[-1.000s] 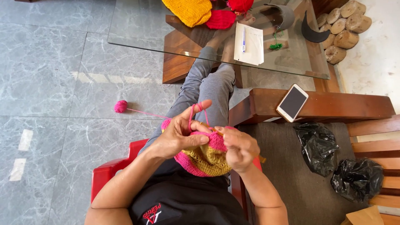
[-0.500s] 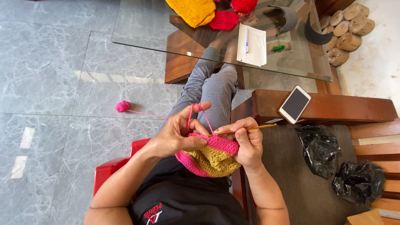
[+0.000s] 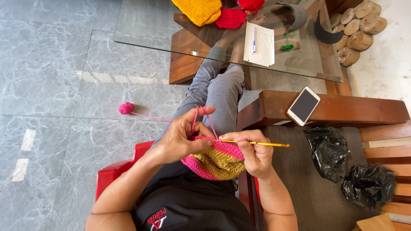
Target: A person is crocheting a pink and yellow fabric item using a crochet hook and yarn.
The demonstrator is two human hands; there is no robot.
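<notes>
The right hand (image 3: 256, 154) is closed around a yellow crochet hook (image 3: 257, 143), pinching it near its working end so that the handle points out to the right, level with the lap. The hook's tip meets the upper edge of a crocheted piece (image 3: 216, 160), mustard yellow with pink bands, which rests on the lap between both hands. The left hand (image 3: 184, 137) grips the left edge of the piece with thumb and curled fingers, and a strand of pink yarn (image 3: 201, 117) loops over its raised forefinger. From there the strand runs left across the grey marble floor (image 3: 51, 85) to a small pink yarn ball (image 3: 126, 108). The person sits on a red plastic chair (image 3: 112, 173), grey-trousered legs stretched under a glass table (image 3: 145, 30). On the glass lie a yellow knitted item (image 3: 198, 9), a red one (image 3: 230, 18) and a sheet of paper with a pen (image 3: 259, 42). A smartphone (image 3: 303, 105) lies on a wooden armrest (image 3: 351, 112) to the right, with two black plastic bags (image 3: 327, 149) beyond it.
</notes>
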